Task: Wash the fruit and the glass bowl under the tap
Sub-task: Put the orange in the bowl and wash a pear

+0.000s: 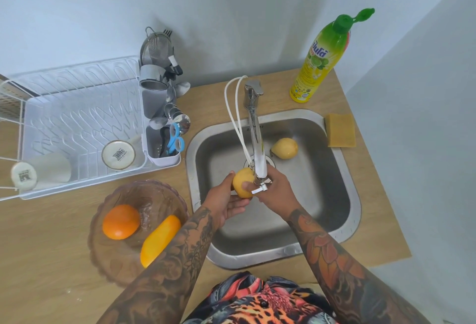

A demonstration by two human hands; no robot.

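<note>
Left hand cradles a yellow fruit right under the spout of the tap, fingers curled round it; right hand is at the spout's little lever, its grip hidden. A pear lies farther back in the sink. Left of the sink, nearer the left hand, the bowl holds an orange and a mango, long axis slanting near-left to far-right. The left forearm crosses the bowl's rim.

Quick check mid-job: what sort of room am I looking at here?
Most likely a small home kitchen: a steel sink with a tap set in a wooden counter, a dish rack with cups, and a dish soap bottle.
</note>
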